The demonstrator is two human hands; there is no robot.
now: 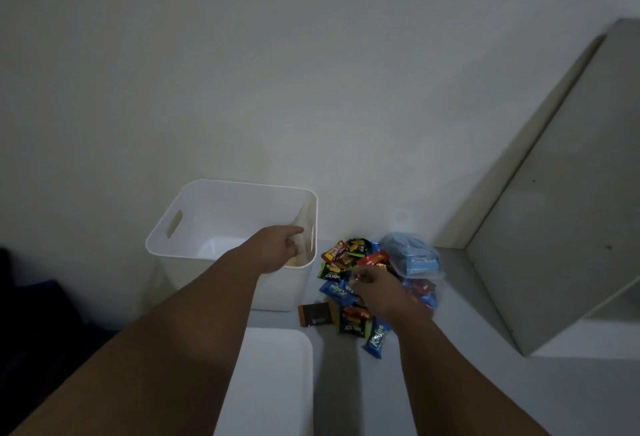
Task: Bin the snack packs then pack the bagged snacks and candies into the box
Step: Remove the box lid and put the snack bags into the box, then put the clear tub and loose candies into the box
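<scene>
A white bin (194, 227) with cut-out handles stands against the wall. My left hand (280, 247) reaches over its right rim, fingers against a pale translucent pack (306, 227) that leans on the inner wall; the grip is unclear. To the right of the bin lies a pile of snack packs (341, 262) in red, black, blue and brown wrappers. My right hand (375, 292) is down on the pile, fingertips pinched on a small pack. Behind the pile lie a clear bag of blue items (414, 255) and a clear bag of red candies (424, 293).
A white flat-topped box or lid (273, 387) sits near me, below the bin. A large grey board (561, 214) leans against the wall on the right. Something dark (31, 314) fills the lower left edge. The light is dim.
</scene>
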